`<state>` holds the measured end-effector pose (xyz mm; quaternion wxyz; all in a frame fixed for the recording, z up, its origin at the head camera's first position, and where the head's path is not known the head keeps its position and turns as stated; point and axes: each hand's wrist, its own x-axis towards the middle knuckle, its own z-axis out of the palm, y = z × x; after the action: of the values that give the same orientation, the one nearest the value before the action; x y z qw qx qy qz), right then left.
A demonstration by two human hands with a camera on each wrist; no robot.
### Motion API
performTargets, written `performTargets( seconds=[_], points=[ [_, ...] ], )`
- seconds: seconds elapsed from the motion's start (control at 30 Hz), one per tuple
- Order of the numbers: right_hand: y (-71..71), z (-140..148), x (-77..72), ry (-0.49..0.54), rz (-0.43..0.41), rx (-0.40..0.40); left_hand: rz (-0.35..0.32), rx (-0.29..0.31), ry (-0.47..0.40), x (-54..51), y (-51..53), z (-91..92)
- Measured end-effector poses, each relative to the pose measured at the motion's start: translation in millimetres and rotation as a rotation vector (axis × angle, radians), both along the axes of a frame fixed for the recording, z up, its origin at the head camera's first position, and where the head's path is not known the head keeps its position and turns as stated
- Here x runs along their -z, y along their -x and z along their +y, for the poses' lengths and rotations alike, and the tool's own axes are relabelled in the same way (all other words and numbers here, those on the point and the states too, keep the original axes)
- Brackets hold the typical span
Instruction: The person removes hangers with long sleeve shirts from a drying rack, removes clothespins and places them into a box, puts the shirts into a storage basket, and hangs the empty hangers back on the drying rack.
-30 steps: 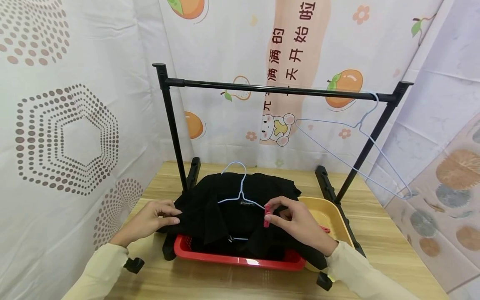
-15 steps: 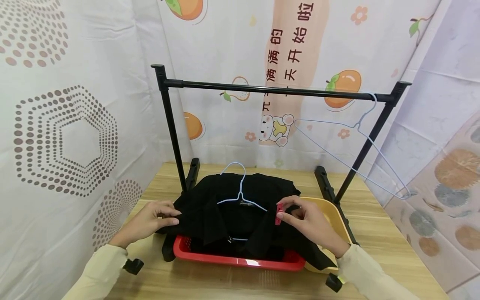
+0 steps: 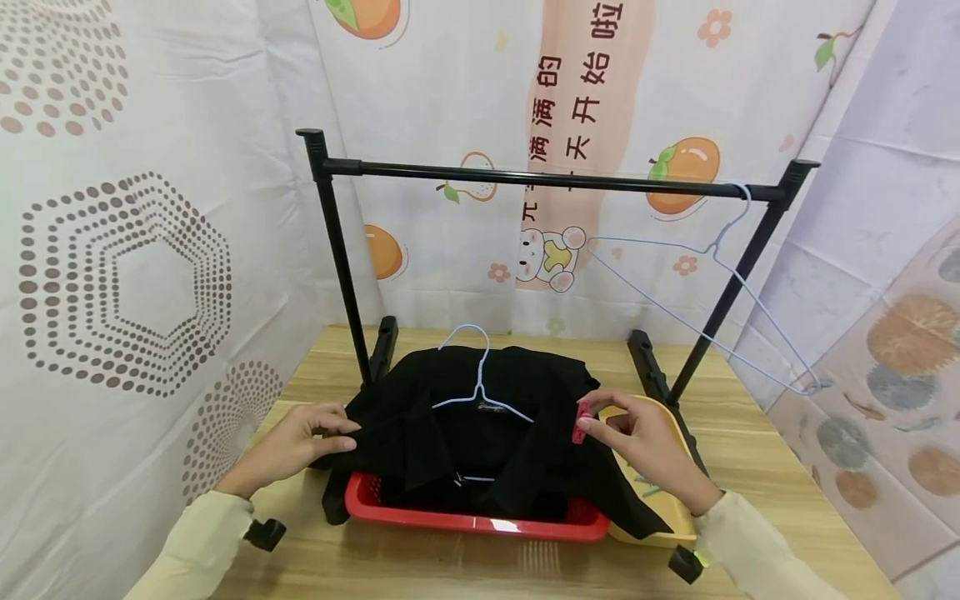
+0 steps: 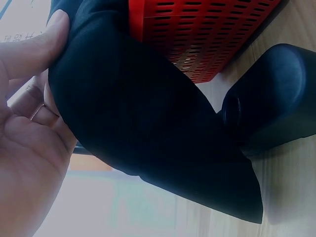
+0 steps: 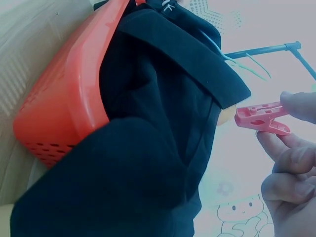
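Note:
A black collared garment (image 3: 393,425) lies over the red basket (image 3: 480,523), with a light blue hanger (image 3: 481,385) inside its neck. My left hand (image 3: 296,442) pinches the garment at its left shoulder; in the left wrist view the thumb (image 4: 54,37) presses on the cloth and the fingers go behind it. Between thumb and fingertips my right hand (image 3: 652,442) holds a red clothespin (image 3: 581,422), just over the garment's right shoulder. From the right wrist view, the clothespin (image 5: 260,116) is apart from the cloth, its tip pointing toward the collar.
Around the basket stands a black rack, its rail (image 3: 525,177) above. Another light blue hanger (image 3: 714,248) hangs bare at the rail's right end. A yellow tray (image 3: 688,521) with green clothespins (image 3: 651,487) sits right of the basket, partly under the garment.
My right hand has carried the red clothespin rightward, away from the hanger's right arm to the garment's right shoulder. The left hand keeps its place on the cloth.

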<state>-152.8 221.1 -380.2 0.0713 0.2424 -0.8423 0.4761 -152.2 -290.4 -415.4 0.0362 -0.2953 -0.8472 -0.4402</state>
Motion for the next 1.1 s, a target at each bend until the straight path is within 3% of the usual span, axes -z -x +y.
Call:
performTargets(
  seconds=[0.33,0.57,0.8,1.1],
  points=[
    [0.3,19,5.5,0.034,-0.123,0.036,0.022,-0.007,0.007,0.6,0.1,-0.4],
    [4.4,37,14.7,0.051,-0.078,0.062,0.017,-0.008,0.003,0.9,-0.5,-0.4],
    [3.8,51,22.6,0.006,-0.093,0.141,-0.003,-0.01,0.002,1.8,-1.5,0.1],
    [4.6,60,33.4,-0.008,-0.096,0.169,0.015,0.003,-0.007,3.4,-0.2,-0.3]
  ],
)
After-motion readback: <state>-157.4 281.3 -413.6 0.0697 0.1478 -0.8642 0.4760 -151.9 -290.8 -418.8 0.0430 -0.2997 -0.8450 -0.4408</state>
